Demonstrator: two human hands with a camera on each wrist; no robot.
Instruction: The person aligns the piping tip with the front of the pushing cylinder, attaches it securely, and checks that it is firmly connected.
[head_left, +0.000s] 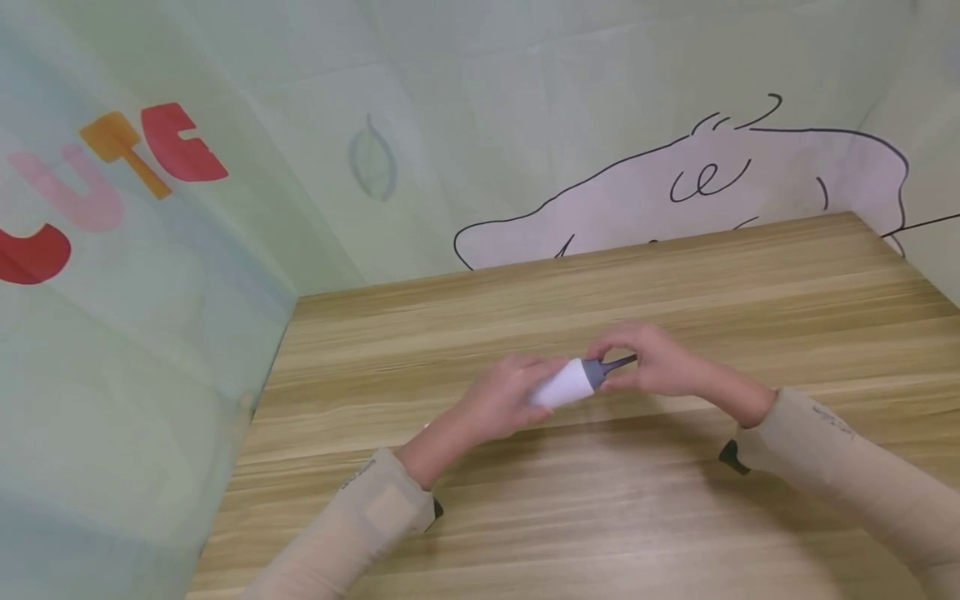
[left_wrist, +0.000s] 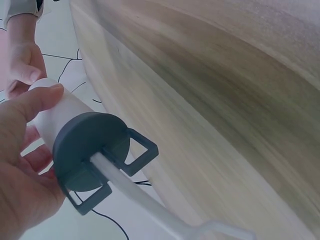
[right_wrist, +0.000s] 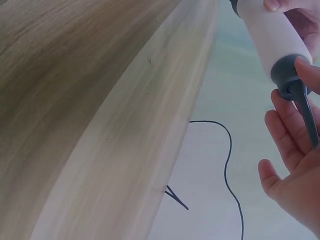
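A large white syringe [head_left: 566, 385] is held at a slant above the wooden table. My left hand [head_left: 502, 396] grips its barrel, thumb on one side and fingers on the other. At the far end, the thumb and a finger of my right hand [head_left: 663, 362] pinch the dark grey nozzle collar [right_wrist: 287, 72]. From there a thin tapered tip [right_wrist: 306, 112] points toward the right palm. The left wrist view shows the opposite end, where a dark grey end cap [left_wrist: 75, 155] carries two square loops. A white plunger rod [left_wrist: 137, 195] with a forked end sticks out of it.
Beneath both hands lies the wood-grain table [head_left: 360, 350]. Printed fabric [head_left: 525, 75] hangs along its back and left edges, with a line drawing and coloured letters.
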